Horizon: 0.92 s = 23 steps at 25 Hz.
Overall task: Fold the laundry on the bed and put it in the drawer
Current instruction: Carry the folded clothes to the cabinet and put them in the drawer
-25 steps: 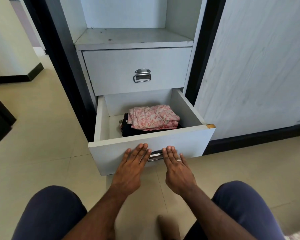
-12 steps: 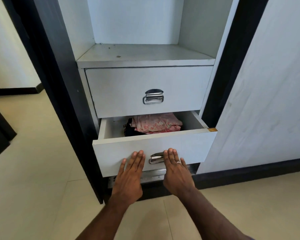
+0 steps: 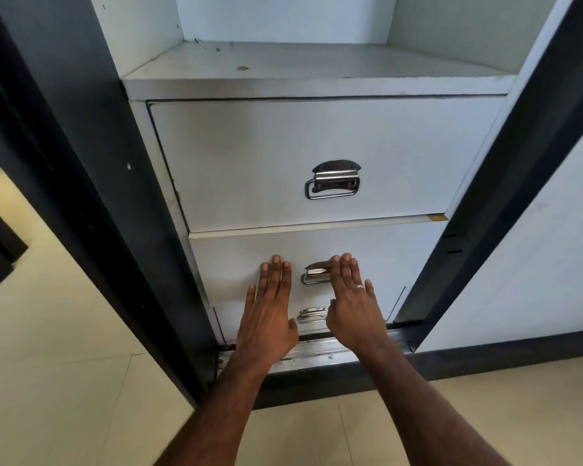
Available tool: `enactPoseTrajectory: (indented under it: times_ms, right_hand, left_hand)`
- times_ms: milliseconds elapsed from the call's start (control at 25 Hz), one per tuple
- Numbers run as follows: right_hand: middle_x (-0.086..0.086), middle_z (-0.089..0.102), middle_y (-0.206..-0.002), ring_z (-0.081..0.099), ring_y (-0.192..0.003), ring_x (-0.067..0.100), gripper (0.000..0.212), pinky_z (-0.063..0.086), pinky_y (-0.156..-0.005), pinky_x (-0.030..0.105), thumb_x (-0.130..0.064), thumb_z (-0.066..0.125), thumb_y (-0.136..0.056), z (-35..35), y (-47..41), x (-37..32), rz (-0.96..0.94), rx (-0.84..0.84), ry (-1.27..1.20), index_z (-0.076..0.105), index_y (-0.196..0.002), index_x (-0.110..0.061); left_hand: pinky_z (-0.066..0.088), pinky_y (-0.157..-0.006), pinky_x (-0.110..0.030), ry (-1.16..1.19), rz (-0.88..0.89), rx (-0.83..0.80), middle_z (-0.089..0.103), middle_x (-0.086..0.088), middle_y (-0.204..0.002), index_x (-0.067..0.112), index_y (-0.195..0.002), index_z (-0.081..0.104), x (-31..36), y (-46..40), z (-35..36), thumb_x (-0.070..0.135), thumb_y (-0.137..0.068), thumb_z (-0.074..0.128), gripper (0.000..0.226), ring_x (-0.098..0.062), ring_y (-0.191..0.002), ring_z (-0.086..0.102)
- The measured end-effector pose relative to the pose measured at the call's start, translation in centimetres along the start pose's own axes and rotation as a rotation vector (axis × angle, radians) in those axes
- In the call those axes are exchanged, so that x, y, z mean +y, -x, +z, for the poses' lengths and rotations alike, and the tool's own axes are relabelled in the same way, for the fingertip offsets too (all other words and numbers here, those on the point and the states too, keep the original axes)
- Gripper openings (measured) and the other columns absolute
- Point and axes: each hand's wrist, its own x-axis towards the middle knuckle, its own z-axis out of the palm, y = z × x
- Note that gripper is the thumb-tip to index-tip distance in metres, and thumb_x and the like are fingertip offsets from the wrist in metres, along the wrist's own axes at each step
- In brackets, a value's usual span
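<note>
Drawer (image 3: 384, 260) sits almost fully in, below the upper drawer (image 3: 283, 156); laundry is hidden inside. Left hand (image 3: 266, 314) and right hand (image 3: 354, 307) lie flat, fingers straight, pressing its front beside the metal handle (image 3: 313, 274). Stiff, it should slide easily; push near centre.
</note>
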Motion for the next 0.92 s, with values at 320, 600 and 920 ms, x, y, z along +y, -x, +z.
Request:
enactPoseTrajectory:
  times_ms: [320,600,920]
  right_hand:
    - [0.005,-0.025,-0.167,-0.019,-0.155,0.022,0.088,0.009,-0.128,0.049,-0.02,0.047,-0.101,0.2,-1.4,-0.7,0.055,0.001,-0.02,-0.017,-0.161,-0.016]
    - [-0.001,0.022,-0.169,0.027,-0.154,0.02,0.068,0.038,-0.119,0.046,-0.02,0.056,-0.098,-6.0,1.1,-2.5,0.045,0.132,-0.073,0.029,-0.16,-0.021]
    - [0.005,0.075,-0.101,0.071,-0.089,0.032,0.027,0.043,-0.067,0.032,-0.021,0.05,-0.098,-22.7,8.8,-2.7,0.095,0.428,0.08,0.065,-0.121,-0.02]
  left_hand:
    - [-0.011,-0.12,-0.041,0.011,-0.007,-0.028,-0.056,0.009,-0.147,0.027,-0.148,-0.039,0.2,-1.5,0.0,0.036,-0.1,0.057,0.108,-0.016,-0.139,-0.045]
    - [0.009,-0.127,-0.043,0.182,-0.009,0.21,-0.007,0.005,-0.169,0.024,-0.162,0.009,4.9,1.4,-4.8,0.033,-0.101,0.056,0.078,-0.014,-0.156,-0.001]
    - [0.059,-0.077,-0.041,0.133,0.308,0.566,0.077,-0.006,-0.1,0.017,-0.103,0.075,12.1,3.1,-17.7,0.026,-0.088,0.058,0.024,-0.035,-0.087,0.072]
